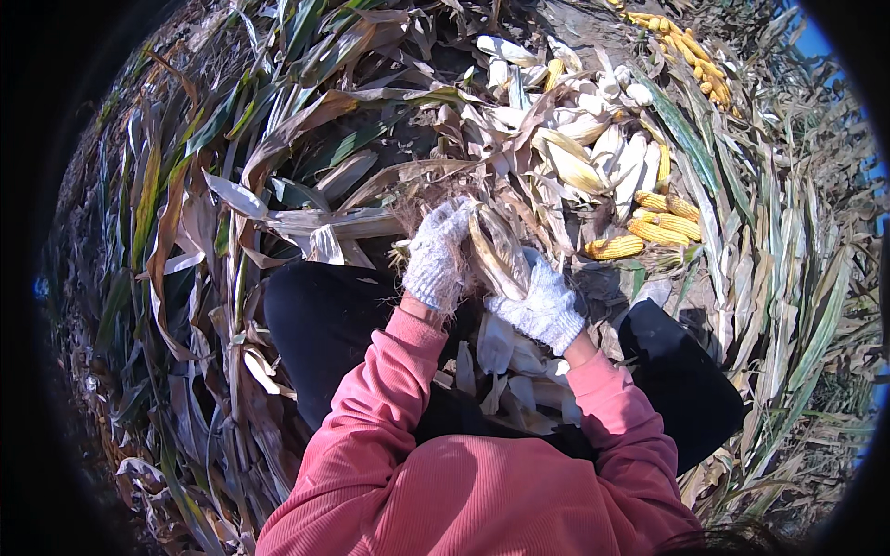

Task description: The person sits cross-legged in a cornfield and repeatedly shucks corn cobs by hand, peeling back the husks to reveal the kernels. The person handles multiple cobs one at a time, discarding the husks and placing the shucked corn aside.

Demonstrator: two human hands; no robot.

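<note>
Both my hands wear white knitted gloves and meet at an ear of corn (pixel 499 251) in its dry, pale husk. My right hand (pixel 544 303) grips the ear around its lower end. At its upper left, my left hand (pixel 439 251) has its fingers closed on the husk tip, with brown corn silk (pixel 417 201) around them. Loose pale husks (pixel 511 354) lie between my legs under the hands. Several bare yellow corn cobs (pixel 657 228) rest on the ground to the right, beyond my right hand.
Ahead lies a heap of husks and partly husked ears (pixel 584 139). A long pile of yellow cobs (pixel 688 55) is at the far right. Dry cornstalks (pixel 229 174) cover the left side, and more stalks (pixel 758 278) line the right. My bent legs (pixel 327 320) flank the work.
</note>
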